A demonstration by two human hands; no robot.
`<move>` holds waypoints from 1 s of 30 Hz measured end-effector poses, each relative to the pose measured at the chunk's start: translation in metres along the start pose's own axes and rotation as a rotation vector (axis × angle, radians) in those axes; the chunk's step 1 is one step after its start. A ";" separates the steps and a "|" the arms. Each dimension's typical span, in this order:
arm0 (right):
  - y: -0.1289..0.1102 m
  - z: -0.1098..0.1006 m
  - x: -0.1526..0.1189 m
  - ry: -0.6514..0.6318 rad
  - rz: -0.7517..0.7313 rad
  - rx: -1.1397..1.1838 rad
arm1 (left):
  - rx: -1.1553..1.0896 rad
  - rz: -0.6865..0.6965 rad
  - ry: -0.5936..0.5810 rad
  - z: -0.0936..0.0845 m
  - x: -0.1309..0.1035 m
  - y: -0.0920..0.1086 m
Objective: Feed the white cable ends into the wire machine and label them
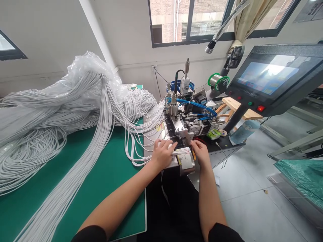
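Observation:
My left hand is closed around several white cables at the front of the bench machine. The cable ends stretch to the right over a taped holder with pale paper on it. At the holder's right side, my right hand is pinched near the machine's front; whatever is between its fingertips is too small to make out. An orange-handled tool lies just left of that hand, partly covered. More white cables run from the left toward the machine.
Large bundles of white cable, partly in clear plastic, cover much of the green table. A tilted touchscreen stands at right, with a solder wire spool and a small fan behind.

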State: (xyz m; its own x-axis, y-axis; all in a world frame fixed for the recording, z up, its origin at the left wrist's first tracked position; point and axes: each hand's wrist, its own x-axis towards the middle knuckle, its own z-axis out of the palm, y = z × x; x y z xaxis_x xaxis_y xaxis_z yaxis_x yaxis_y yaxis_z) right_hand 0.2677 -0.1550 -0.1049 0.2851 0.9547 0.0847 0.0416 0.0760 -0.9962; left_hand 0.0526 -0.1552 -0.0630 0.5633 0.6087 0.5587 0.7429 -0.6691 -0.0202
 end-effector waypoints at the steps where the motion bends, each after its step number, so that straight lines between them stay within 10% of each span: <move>1: -0.006 -0.003 -0.004 -0.022 -0.023 -0.018 | -0.002 0.007 0.008 -0.001 0.000 0.000; 11: -0.056 -0.016 -0.034 -0.357 -0.209 -0.225 | -0.039 0.081 0.052 -0.001 -0.001 0.000; 23: -0.033 0.015 -0.019 0.049 -0.057 0.070 | -0.015 0.008 0.043 -0.004 -0.002 0.003; 30: -0.035 0.016 -0.017 -0.031 -0.020 0.142 | -0.006 0.039 0.043 -0.002 -0.002 0.001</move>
State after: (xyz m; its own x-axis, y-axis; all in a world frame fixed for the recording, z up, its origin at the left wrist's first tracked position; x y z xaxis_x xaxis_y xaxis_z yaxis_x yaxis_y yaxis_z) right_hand 0.2462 -0.1693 -0.0718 0.2555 0.9610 0.1061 -0.0897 0.1328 -0.9871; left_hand 0.0519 -0.1579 -0.0623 0.5759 0.5629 0.5929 0.7182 -0.6948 -0.0380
